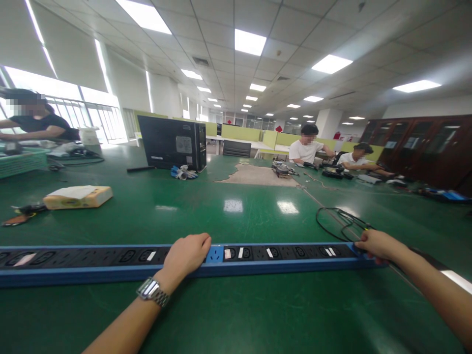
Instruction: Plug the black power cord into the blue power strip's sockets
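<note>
A long blue power strip [287, 265] with black sockets lies across the green table in front of me. Small white and pinkish labels are stuck beside several of its sockets. My left hand [188, 253] wraps over the strip near its one blue socket, fingers closed and partly hidden behind it. A metal watch sits on that wrist. At the strip's right end, my right hand [378, 247] grips the end with curled fingers. A black cable [324, 223] loops on the table just behind this hand.
A black computer case [165, 142] stands at the back with gloves [183, 172] before it. A tissue pack [79, 197] and a green basket [22, 162] are on the left. One person sits left, two sit at the back right among parts.
</note>
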`<state>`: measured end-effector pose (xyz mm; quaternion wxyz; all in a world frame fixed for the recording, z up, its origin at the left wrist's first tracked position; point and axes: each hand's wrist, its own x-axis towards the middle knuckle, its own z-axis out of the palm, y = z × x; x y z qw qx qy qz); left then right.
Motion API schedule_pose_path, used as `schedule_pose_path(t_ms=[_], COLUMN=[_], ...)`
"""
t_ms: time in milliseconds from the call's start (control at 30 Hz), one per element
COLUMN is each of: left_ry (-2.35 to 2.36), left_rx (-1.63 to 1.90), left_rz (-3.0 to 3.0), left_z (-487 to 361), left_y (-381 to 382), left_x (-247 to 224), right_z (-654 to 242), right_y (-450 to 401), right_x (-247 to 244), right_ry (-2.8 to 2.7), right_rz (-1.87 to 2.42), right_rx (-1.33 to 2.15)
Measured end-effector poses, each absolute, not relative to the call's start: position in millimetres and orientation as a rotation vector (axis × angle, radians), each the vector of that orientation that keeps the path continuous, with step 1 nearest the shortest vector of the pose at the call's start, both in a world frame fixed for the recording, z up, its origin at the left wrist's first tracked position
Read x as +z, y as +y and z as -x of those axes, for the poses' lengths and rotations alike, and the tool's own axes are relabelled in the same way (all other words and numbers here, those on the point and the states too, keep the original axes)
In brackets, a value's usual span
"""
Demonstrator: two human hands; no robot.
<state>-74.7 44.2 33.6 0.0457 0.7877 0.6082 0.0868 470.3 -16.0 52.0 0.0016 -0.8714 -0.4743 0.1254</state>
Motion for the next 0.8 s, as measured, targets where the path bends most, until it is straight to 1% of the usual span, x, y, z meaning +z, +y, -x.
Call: schedule_pose_path(t_ms=[167, 467, 533, 667, 733, 800], left_ry=[1.857, 1.840, 1.833, 1.836, 1.831, 1.829], left_rx=[0.250, 0.267, 0.277, 0.276, 0.268, 0.259], left_rz=[-2.438, -2.442, -2.442, -2.444, -2.442, -2.443], left_z=[74.6, 76.1, 76.0, 75.6, 75.3, 74.8], left_y=[44.7, 43.5, 43.8, 44.8, 44.5, 43.4], left_x=[33.0, 32.3, 32.2, 32.4, 33.4, 34.8], right_z=[-467.7, -471.9, -474.0, -476.5, -476.7, -476.9], right_y=[-23.6, -26.6, -26.6, -28.6, -30.7, -32.3], right_x=[40.8, 27.4, 22.9, 12.1, 8.2, 6.2], right_ry=[-1.379, -1.389, -1.494, -1.672, -1.659, -1.646], right_rz=[2.666, 2.615, 2.629, 2.656, 2.676, 2.675], right_rx=[0.413, 0.375, 0.274, -0.086, -0.152, -0.145])
